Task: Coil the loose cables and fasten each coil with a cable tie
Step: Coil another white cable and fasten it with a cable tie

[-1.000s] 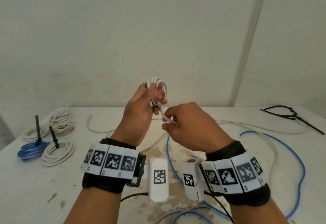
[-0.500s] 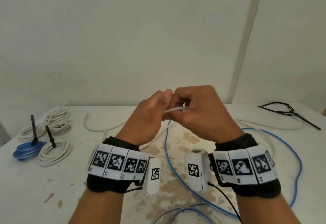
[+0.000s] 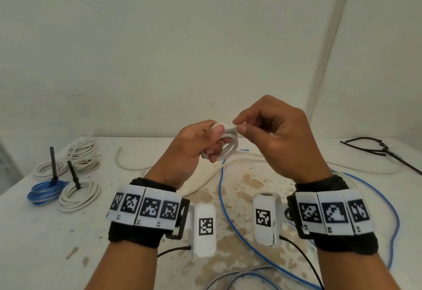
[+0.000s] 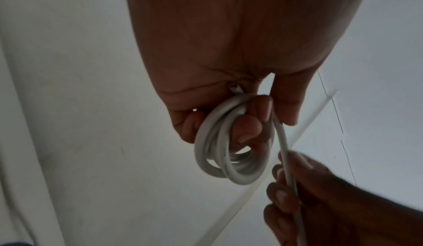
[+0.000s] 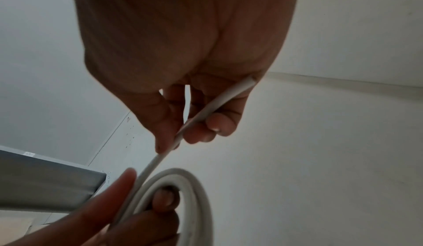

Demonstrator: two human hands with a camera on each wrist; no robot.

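A small coil of white cable (image 3: 229,145) (image 4: 231,152) (image 5: 183,192) is held up above the table. My left hand (image 3: 201,143) (image 4: 247,121) grips the coil, fingers through its loops and thumb on top. My right hand (image 3: 258,127) (image 5: 196,123) pinches the straight run of the same cable (image 5: 206,116) (image 4: 287,166) just right of the coil, with the cut end poking out past its fingers. Black cable ties (image 3: 376,150) lie at the table's far right.
Tied coils, white (image 3: 78,195) and blue (image 3: 44,192), sit at the left with black tie tails standing up. A loose blue cable (image 3: 228,212) and a loose white cable (image 3: 203,183) sprawl over the stained table (image 3: 45,244) under my hands. A wall stands close behind.
My hands met in front of me with the cable between them, then parted a little. The coil is in view again in my left hand, and my right hand has risen beside it.
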